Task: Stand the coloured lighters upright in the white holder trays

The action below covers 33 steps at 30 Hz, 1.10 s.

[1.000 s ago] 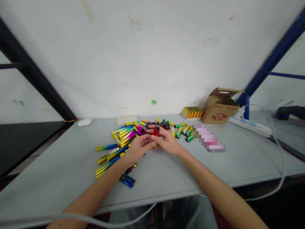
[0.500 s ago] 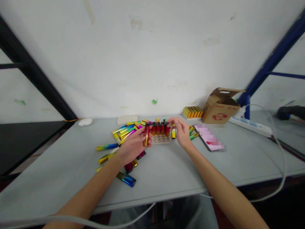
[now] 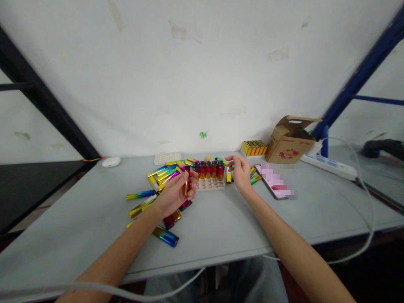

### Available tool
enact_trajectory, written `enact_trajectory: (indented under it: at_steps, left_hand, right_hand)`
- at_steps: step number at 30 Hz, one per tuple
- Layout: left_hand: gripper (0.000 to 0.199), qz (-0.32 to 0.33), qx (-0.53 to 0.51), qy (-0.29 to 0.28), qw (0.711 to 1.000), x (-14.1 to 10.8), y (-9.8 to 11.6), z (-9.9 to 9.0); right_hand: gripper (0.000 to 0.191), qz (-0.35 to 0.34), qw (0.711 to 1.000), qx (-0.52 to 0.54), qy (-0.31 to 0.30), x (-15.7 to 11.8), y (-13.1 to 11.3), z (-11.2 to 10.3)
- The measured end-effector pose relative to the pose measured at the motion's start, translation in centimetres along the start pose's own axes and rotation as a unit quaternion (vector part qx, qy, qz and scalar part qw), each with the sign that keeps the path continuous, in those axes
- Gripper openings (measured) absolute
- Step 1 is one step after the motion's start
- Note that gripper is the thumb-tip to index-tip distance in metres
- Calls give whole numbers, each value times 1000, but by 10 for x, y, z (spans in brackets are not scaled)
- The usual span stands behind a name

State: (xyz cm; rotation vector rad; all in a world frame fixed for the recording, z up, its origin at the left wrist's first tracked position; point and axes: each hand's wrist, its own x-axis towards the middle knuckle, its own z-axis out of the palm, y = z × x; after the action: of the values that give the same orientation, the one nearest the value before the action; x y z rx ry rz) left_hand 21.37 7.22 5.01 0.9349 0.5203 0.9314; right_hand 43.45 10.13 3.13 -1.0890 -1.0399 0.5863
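Observation:
My left hand (image 3: 174, 195) is closed around a red-and-gold metallic lighter (image 3: 187, 181), held upright just left of the off-white holed tray (image 3: 214, 184). Several red lighters (image 3: 208, 170) with black tops stand in the tray's rear rows, while its front holes are bare. To the tray's right, my right hand (image 3: 240, 172) hovers with fingers apart and nothing visible between them. A loose pile of shiny yellow, blue, green and pink lighters (image 3: 164, 172) lies left of the tray, partly hidden by my left hand. Nearer me rests a blue-and-gold lighter (image 3: 166, 236).
Against the wall sit another holed tray (image 3: 168, 158) and a full block of yellow-orange lighters (image 3: 254, 148). On the right are an open cardboard box (image 3: 288, 145), a phone (image 3: 273, 181) and a power strip (image 3: 331, 166). A white case (image 3: 111, 162) lies at far left.
My left hand has drawn slightly left with its lighter, away from the tray. My right hand has moved off the tray's right end, and its fingers are now clear of the standing lighters.

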Motion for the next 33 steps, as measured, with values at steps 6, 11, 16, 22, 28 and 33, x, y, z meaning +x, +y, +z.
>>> enact_trajectory:
  at_steps: [6,11,16,22,28,33]
  left_hand:
    - [30,-52,-52,-12,997,-1,5,0]
    - [55,-49,-38,-2,998,-1,9,-5]
    - [61,-54,-15,9,998,0,8,-7]
    - [63,-58,14,57,997,4,4,-8]
    - [58,-42,47,87,994,6,1,-11]
    - [53,-23,55,95,994,6,3,-12]
  right_hand:
    - [55,114,989,94,9,7,5,0]
    - [71,165,971,168,-32,9,2,0]
    - [74,202,951,219,-83,8,-5,-2]
    - [77,208,952,207,-92,8,-2,-1]
    - [72,205,954,203,-87,8,0,-1]
    - [73,194,959,184,-95,8,1,-2]
